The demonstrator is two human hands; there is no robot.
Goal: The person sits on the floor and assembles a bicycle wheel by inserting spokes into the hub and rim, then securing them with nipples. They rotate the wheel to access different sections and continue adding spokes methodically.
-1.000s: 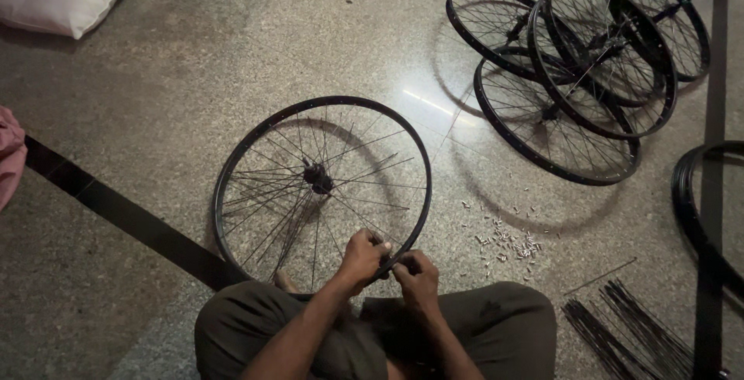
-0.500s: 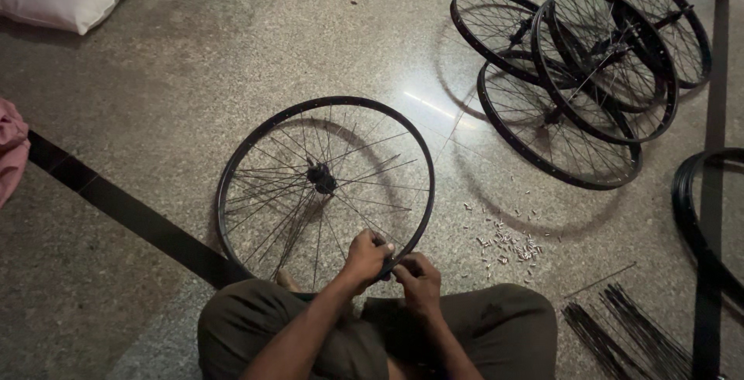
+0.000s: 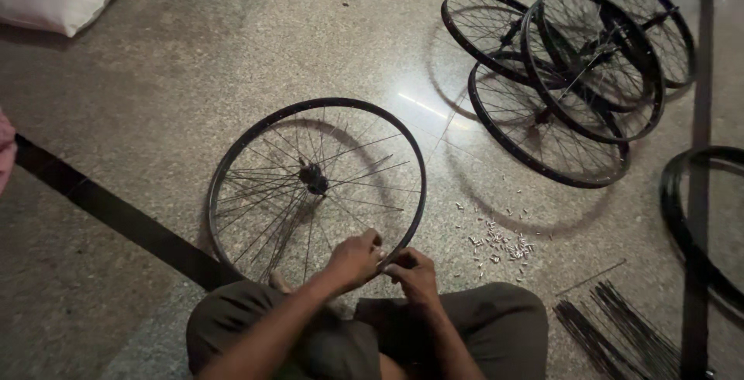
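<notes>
Black and thin-spoked, the bicycle wheel (image 3: 318, 186) lies on the speckled stone floor (image 3: 232, 62) just in front of the seated person's knees, its near rim drawn up to the lap, probably so both hands can reach it without leaning. The left hand (image 3: 355, 258) curls its fingers over that near rim, and the right hand (image 3: 413, 271) pinches narrowly at the rim just beside it; what it nips is too small to tell. Right of the wheel, a scatter of small pale nipples (image 3: 500, 240) and a bundle of loose spokes (image 3: 620, 333) sit handy. Beyond the wheel to the right, about four finished wheels (image 3: 573, 77) lean stacked; one bare rim (image 3: 690, 217) lies farther right.
</notes>
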